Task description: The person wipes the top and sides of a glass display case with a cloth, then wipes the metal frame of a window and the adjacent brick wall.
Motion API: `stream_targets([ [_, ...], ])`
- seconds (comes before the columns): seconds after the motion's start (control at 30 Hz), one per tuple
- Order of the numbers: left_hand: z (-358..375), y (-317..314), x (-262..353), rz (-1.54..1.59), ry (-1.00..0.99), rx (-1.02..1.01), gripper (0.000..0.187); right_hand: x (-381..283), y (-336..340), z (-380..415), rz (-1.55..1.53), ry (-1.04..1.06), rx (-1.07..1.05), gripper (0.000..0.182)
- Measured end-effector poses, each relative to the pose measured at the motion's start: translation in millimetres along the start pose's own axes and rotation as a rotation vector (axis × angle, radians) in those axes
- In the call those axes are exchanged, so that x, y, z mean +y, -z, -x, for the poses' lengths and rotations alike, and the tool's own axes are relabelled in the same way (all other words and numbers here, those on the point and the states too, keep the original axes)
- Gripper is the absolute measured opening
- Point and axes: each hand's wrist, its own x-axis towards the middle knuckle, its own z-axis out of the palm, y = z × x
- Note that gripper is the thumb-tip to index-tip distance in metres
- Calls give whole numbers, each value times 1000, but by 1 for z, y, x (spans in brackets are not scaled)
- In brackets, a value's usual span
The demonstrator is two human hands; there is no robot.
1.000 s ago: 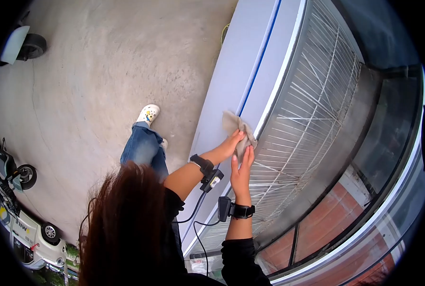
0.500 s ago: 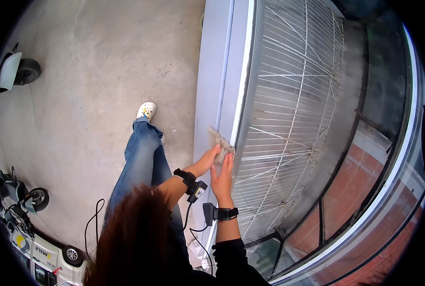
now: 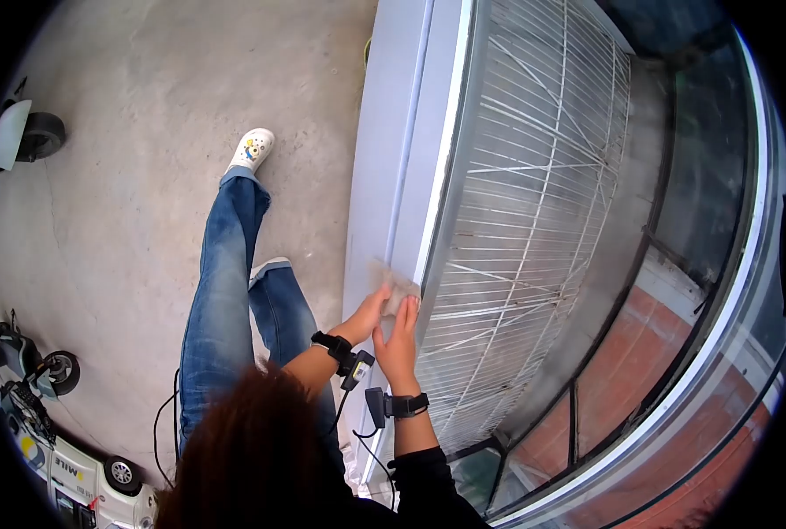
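Note:
A beige cloth (image 3: 399,284), crumpled and slightly blurred, lies on the pale grey-lilac frame (image 3: 415,132) beside a wire-rack interior. My left hand (image 3: 366,316) grips the cloth's near edge with its fingers closed. Close on its right, my right hand (image 3: 399,348) has its fingers stretched forward, fingertips touching the cloth and thumb held apart from it. Each wrist wears a black strap with a small cabled device. The underside of the cloth is hidden.
White wire racks (image 3: 534,203) fill the space right of the frame, with glass panels beyond. Concrete floor (image 3: 163,106) lies left, where my white clog (image 3: 253,148) stands. A motorbike (image 3: 27,361), a white vehicle (image 3: 84,472) and another wheel (image 3: 42,137) are at far left.
Both hands and the cloth have shifted a little down and left in view, still together on the frame. My legs have spread apart, one foot stepping forward. The whole view has shifted slightly.

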Motion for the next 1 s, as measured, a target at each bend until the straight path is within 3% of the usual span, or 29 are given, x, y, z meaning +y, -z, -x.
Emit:
stream_targets([
  [0.17, -49, 3, 68, -38, -10, 28, 59, -41, 22, -81, 35, -2, 1, 66],
  [0.37, -93, -23, 216, -54, -129, -80, 53, -99, 64, -215, 164, 73, 51, 64],
  [0.63, -171, -30, 348, -130, -283, -133, 53, -151, 118, -353, -3, 142, 77, 60],
  [0.73, -170, -36, 361, -144, -246, -43, 55, -156, 121, -362, 23, 126, 75, 59],
  [0.87, -166, -32, 326, -217, -292, 29, 53, -153, 113, -339, 98, 85, 58, 59],
  [1.0, -125, -28, 281, -176, -104, -52, 47, -131, 93, -271, 16, -71, -7, 63],
])
